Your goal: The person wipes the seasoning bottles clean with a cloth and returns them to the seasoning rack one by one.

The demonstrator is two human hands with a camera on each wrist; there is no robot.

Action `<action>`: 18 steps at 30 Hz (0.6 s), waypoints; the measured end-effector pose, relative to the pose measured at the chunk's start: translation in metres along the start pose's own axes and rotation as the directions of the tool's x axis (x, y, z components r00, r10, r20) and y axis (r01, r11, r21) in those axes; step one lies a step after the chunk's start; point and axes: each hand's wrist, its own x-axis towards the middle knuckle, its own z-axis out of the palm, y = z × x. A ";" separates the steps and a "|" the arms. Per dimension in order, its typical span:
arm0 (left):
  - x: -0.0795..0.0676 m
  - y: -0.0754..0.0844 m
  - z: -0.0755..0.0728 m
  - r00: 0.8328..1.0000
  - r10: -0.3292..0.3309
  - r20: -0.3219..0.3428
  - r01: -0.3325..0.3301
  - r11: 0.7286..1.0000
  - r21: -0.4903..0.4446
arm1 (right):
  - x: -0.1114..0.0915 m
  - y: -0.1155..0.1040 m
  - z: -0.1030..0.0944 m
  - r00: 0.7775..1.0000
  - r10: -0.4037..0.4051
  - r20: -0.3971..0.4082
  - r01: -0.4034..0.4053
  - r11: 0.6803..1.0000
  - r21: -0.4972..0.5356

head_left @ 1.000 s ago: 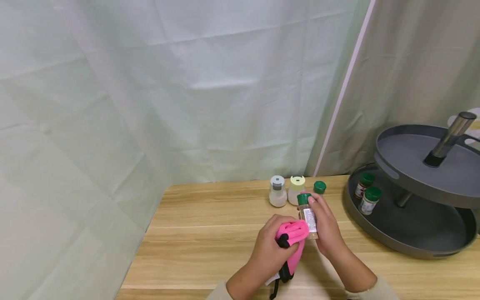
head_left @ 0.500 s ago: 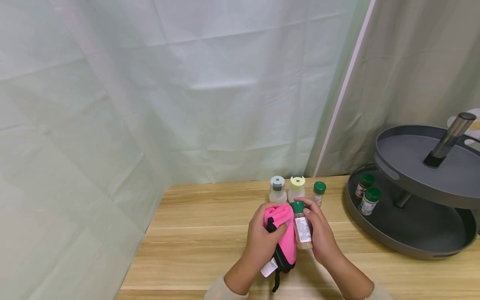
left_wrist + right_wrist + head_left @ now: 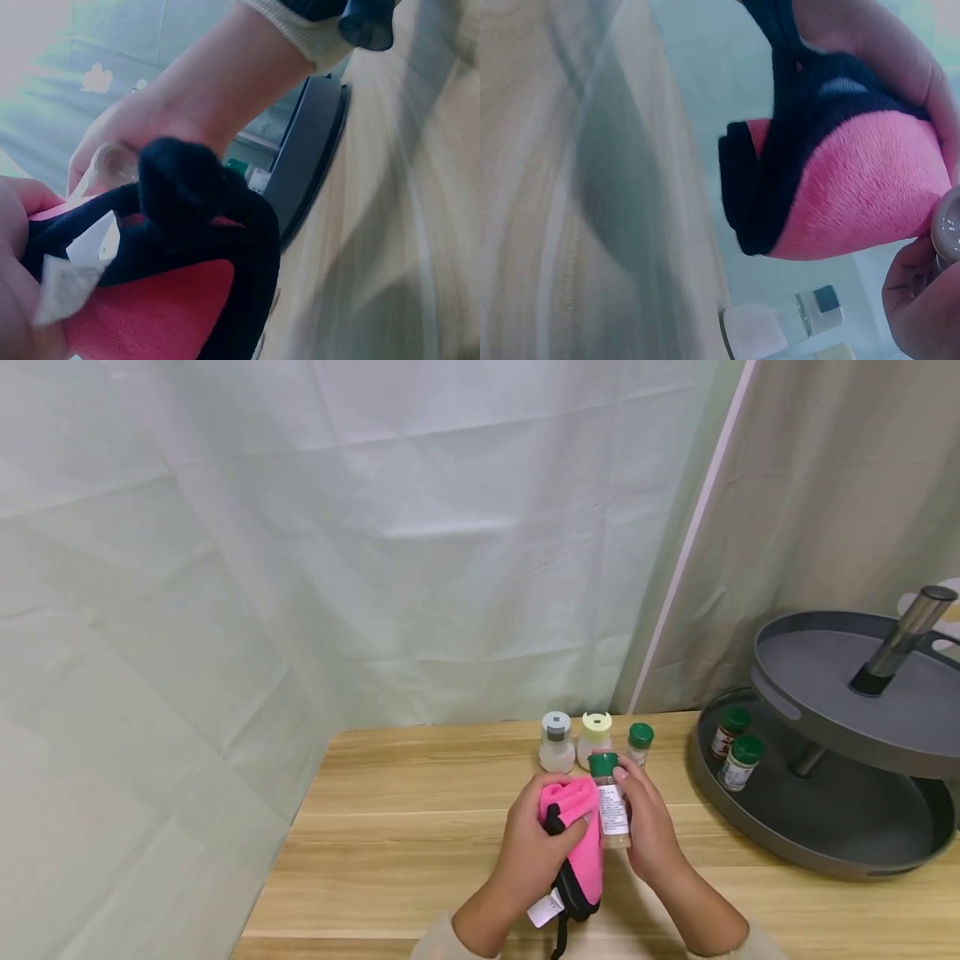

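Observation:
My left hand point(image 3: 531, 843) grips a folded pink cloth point(image 3: 587, 852) with black edging, a white tag and a black loop hanging below. In my right hand point(image 3: 651, 822) is a clear spice jar point(image 3: 613, 814) with a green lid and a white printed label, held upright just above the table. The cloth meets the jar's left side. In the right wrist view the cloth point(image 3: 870, 187) lies against the jar's base point(image 3: 949, 225). From the left wrist, the cloth's black edge point(image 3: 255, 255) covers much of the jar.
Behind the hands stand a grey-topped shaker point(image 3: 556, 743), a yellow-topped shaker point(image 3: 596, 727) and a green-lidded jar point(image 3: 640, 739). At right, a dark two-tier tray point(image 3: 750, 814) has two green-lidded jars point(image 3: 738, 764) on its lower tier. A curtain point(image 3: 480, 568) hangs behind the wooden table point(image 3: 390, 843).
Both hands first draw the cloth and jar nearer and leftward, then shift slightly back right. The cloth moves along the jar's side, and the jar stands more upright than a second ago.

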 end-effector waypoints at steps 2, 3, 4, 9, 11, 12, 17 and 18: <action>-0.002 0.001 0.002 1.000 0.011 0.016 -0.012 1.000 0.027 | 0.002 -0.001 -0.002 1.000 -0.001 -0.021 0.001 1.000 0.003; -0.003 0.001 0.003 0.999 0.020 0.024 -0.021 0.999 0.043 | 0.003 -0.002 -0.003 0.999 0.000 -0.032 0.000 1.000 0.007; -0.005 0.000 0.004 0.999 0.035 0.033 -0.037 0.998 0.057 | 0.004 -0.002 -0.004 0.999 0.004 -0.042 -0.003 1.000 0.016; -0.009 -0.002 0.006 0.992 0.100 0.079 -0.110 0.985 0.130 | 0.008 -0.003 -0.006 0.997 0.028 -0.074 -0.026 0.999 0.027; -0.009 -0.003 0.006 0.990 0.114 0.083 -0.126 0.980 0.155 | 0.009 -0.003 -0.006 0.996 0.034 -0.084 -0.032 0.999 0.024; -0.009 -0.003 0.006 0.990 0.114 0.081 -0.126 0.979 0.160 | 0.009 -0.003 -0.005 0.995 0.036 -0.089 -0.035 0.999 0.020; -0.005 -0.001 0.005 0.997 0.076 0.030 -0.080 0.986 0.146 | 0.007 -0.003 -0.002 0.997 0.036 -0.070 -0.037 0.999 -0.012; -0.004 0.000 0.004 0.998 0.067 0.019 -0.069 0.988 0.138 | 0.006 -0.002 -0.001 0.998 0.031 -0.059 -0.032 0.999 -0.021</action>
